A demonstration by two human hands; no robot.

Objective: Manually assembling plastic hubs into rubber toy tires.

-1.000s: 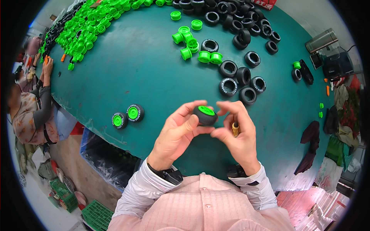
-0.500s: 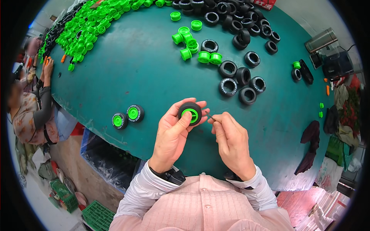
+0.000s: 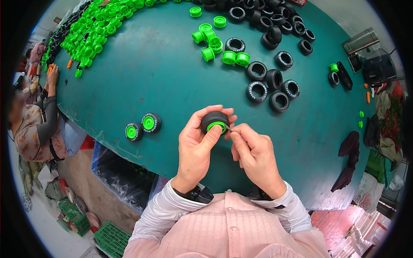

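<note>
My left hand (image 3: 193,148) holds a toy wheel, a black tyre (image 3: 214,117) around a bright green rim (image 3: 213,125). Its thumb presses on the rim's face while the fingers wrap behind the tyre. Pinched between thumb and fingers of my right hand (image 3: 258,157) is a thin dark metal pick (image 3: 228,128). The pick's tip meets the wheel where tyre and rim join; the exact contact is too small to tell. To the left, two fitted wheels, one wheel (image 3: 133,132) beside another wheel (image 3: 150,124), rest on the green table (image 3: 172,86).
Loose green rims (image 3: 214,42) and black tyres (image 3: 257,91) lie beyond my hands. Larger heaps of rims (image 3: 92,36) and tyres (image 3: 275,19) fill the far side. A metal flask (image 3: 360,41) and dark cloth (image 3: 348,161) are at right. Another person (image 3: 41,124) works at far left.
My right hand has moved left, bringing the pick from beside the wheel onto its rim edge. My left hand has tilted the wheel, so more tyre tread shows.
</note>
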